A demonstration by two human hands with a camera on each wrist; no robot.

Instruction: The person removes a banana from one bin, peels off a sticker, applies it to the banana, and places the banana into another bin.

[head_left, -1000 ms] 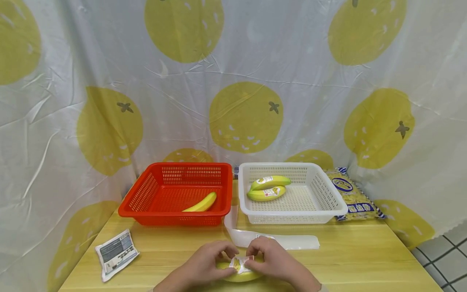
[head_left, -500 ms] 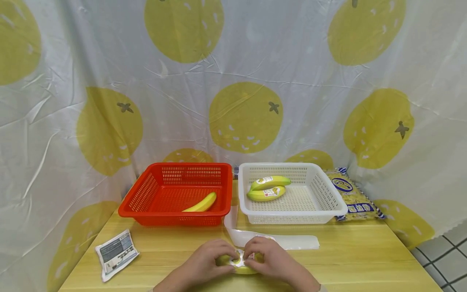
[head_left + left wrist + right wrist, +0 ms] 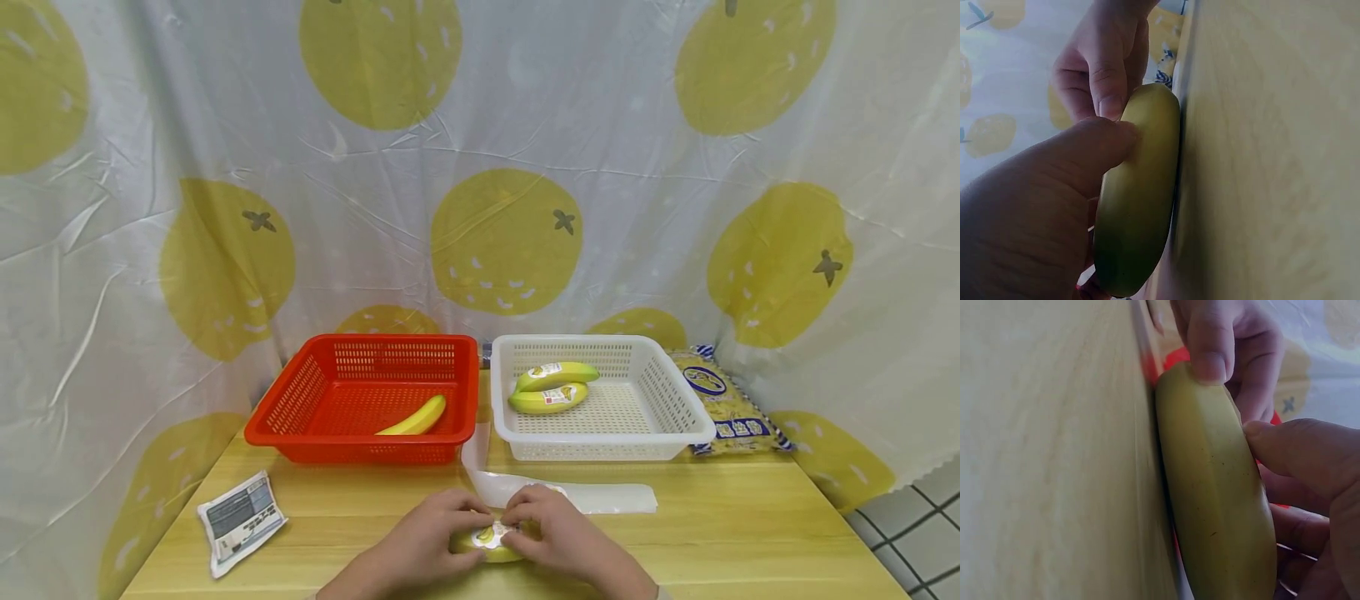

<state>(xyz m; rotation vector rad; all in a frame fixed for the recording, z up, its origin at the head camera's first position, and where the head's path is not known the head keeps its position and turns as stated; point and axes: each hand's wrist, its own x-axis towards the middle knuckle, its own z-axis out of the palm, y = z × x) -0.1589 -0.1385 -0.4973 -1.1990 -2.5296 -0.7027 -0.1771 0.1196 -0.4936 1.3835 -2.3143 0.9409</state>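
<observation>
Both my hands hold one yellow-green banana (image 3: 489, 546) down on the wooden table (image 3: 750, 542) at its near edge. My left hand (image 3: 423, 546) grips its left half, thumb on the side (image 3: 1094, 147). My right hand (image 3: 558, 542) grips the right half and its fingertips press a small white sticker (image 3: 497, 532) onto the peel. In the wrist views the banana (image 3: 1138, 200) (image 3: 1216, 487) lies flat on the table with both thumbs on it.
A red basket (image 3: 300, 392) with one banana (image 3: 416, 417) stands at the back left. Two stickered bananas (image 3: 551, 387) lie in a white basket (image 3: 660, 392) at the back right. A white backing strip (image 3: 600, 497), a grey packet (image 3: 240, 521) and a yellow bag (image 3: 723, 400) also lie about.
The sticker stood lifted between my fingers a second ago; now it lies flat on the banana under my fingertips. Both hands have closed in a little over the fruit.
</observation>
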